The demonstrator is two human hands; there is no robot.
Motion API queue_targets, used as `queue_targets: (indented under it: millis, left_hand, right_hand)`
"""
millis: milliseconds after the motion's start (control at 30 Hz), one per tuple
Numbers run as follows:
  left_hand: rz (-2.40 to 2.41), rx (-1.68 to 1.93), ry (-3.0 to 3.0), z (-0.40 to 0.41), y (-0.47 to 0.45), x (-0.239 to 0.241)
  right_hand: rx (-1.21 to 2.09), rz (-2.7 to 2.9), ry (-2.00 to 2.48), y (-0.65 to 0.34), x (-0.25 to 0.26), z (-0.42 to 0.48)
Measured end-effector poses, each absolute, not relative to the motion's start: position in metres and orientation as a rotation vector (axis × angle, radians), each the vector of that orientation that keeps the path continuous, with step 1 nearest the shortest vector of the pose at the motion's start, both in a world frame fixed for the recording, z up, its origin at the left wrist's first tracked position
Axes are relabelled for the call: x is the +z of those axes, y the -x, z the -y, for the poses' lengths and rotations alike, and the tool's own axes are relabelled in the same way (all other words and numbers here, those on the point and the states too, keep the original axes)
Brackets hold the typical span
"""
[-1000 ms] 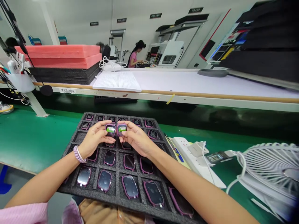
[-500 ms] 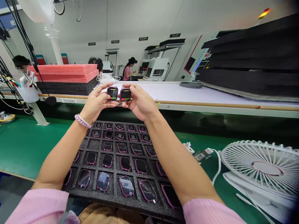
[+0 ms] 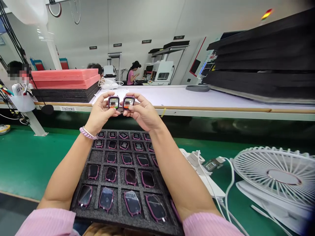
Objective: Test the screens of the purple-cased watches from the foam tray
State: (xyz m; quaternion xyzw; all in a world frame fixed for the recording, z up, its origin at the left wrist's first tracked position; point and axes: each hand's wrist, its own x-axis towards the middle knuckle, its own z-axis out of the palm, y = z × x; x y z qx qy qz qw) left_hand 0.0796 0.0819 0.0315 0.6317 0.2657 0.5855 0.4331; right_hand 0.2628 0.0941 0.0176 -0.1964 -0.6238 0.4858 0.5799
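Two smartwatch bodies with lit screens are held up side by side, a small gap between them. My left hand [image 3: 99,110] is closed on the left smartwatch [image 3: 113,102], gripping it by its edges. Closed around the right smartwatch [image 3: 128,102] is my right hand [image 3: 144,113], its thumb at the lower part of the screen. Below both hands lies a dark foam tray [image 3: 118,196] with rows of compartments. Purple-framed watches [image 3: 131,177] sit in most of them, several in the back rows showing white text. One compartment [image 3: 95,156] at the left has no watch.
A white fan [image 3: 273,177] and a power strip [image 3: 214,188] with cables are at the right. Black trays [image 3: 261,65] are stacked on the shelf [image 3: 159,98], with pink foam [image 3: 64,78] at its left. A pen cup [image 3: 23,102] hangs left. Co-workers sit beyond.
Both watch screens have gone from a dark display to a brighter picture. My right thumb has moved onto its screen. The view has shifted slightly, showing more of the power strip.
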Motion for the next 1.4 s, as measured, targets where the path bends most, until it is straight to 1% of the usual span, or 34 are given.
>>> queue_targets:
  millis: [500, 767, 933, 1400]
  left_hand:
    - [-0.629, 1.493, -1.609, -0.0763, -0.0818, 0.0313]
    - [-0.604, 1.520, -1.675, -0.0847, -0.0794, 0.0263]
    - [-0.564, 1.525, -1.617, -0.0840, -0.0801, 0.0260]
    - [-0.630, 1.522, -1.600, -0.0793, -0.0802, 0.0294]
  right_hand:
    - [1.095, 1.533, 0.400, -0.2653, 0.0194, -0.0865]
    - [1.131, 1.563, 0.318, -0.2686, 0.0150, -0.0931]
    - [1.163, 1.552, 0.302, -0.2690, 0.0157, -0.0923]
    - [1.147, 1.543, 0.314, -0.2657, 0.0164, -0.0908]
